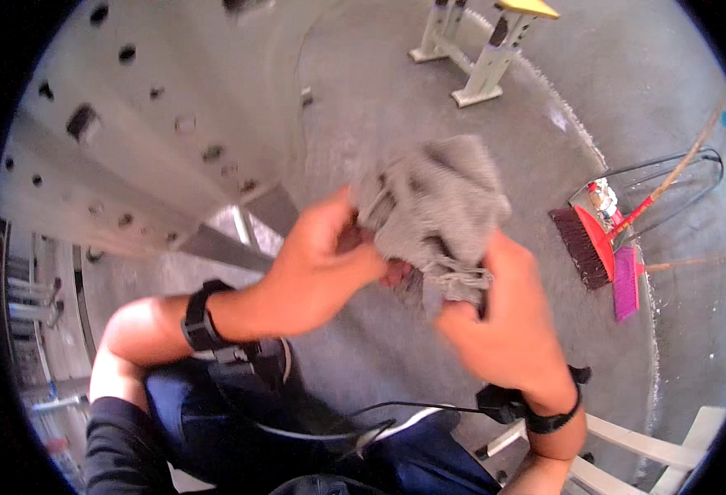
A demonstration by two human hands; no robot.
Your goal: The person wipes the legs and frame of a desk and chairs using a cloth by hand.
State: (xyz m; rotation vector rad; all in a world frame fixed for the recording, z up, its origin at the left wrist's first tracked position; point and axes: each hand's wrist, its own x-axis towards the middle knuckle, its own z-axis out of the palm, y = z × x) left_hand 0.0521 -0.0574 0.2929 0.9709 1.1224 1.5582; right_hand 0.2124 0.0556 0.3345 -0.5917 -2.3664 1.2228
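Note:
A crumpled grey knitted cloth [433, 194], with loose threads along its lower edge, is held up between my two hands at the centre. My left hand [321, 268] grips it at the lower left, fingers curled and partly hidden behind it. My right hand [503, 322] has its fingers closed on the cloth's lower right. Both wrists wear dark straps. Just left of the cloth stands a large pale metal structure [156, 107] with holes.
A pale metal stand [482, 78] with a yellow top is at the upper back. On the right lie a dustpan [581, 194] with a long loop handle, a red broom [586, 247] and a purple broom [625, 285]. Pale bench slats [643, 441] are at lower right; cables cross my lap.

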